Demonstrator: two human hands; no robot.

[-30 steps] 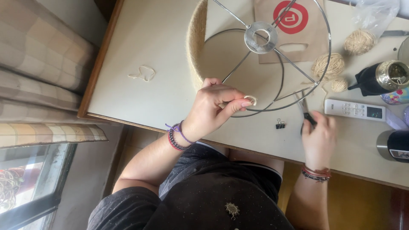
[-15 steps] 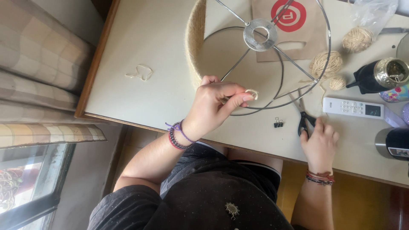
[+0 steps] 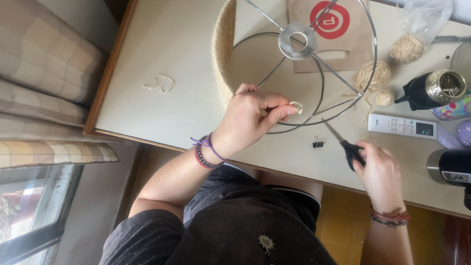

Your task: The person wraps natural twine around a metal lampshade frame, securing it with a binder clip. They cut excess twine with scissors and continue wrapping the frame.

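A wire lampshade frame (image 3: pixel 297 41) lies on the pale table (image 3: pixel 162 39), its left rim wrapped in jute twine (image 3: pixel 223 44). My left hand (image 3: pixel 252 115) rests at the frame's lower ring and pinches a short pale end of twine (image 3: pixel 296 106) between thumb and forefinger. My right hand (image 3: pixel 380 172) is near the table's front edge, closed on the black handles of a pair of scissors (image 3: pixel 349 149). The blades point up-left toward the ring without touching it. A small black binder clip (image 3: pixel 318 143) lies between my hands.
Two twine balls (image 3: pixel 373 76) (image 3: pixel 407 48), a brown paper bag (image 3: pixel 333 29), a white remote (image 3: pixel 401 126), a dark bottle with a metallic cap (image 3: pixel 431 88) and a black cylinder (image 3: pixel 451 167) crowd the right side. A loose twine loop (image 3: pixel 159 83) lies left.
My right hand has drawn the scissors slightly back from the wire ring toward the table's front edge. My left hand still pinches the twine end in the same spot.
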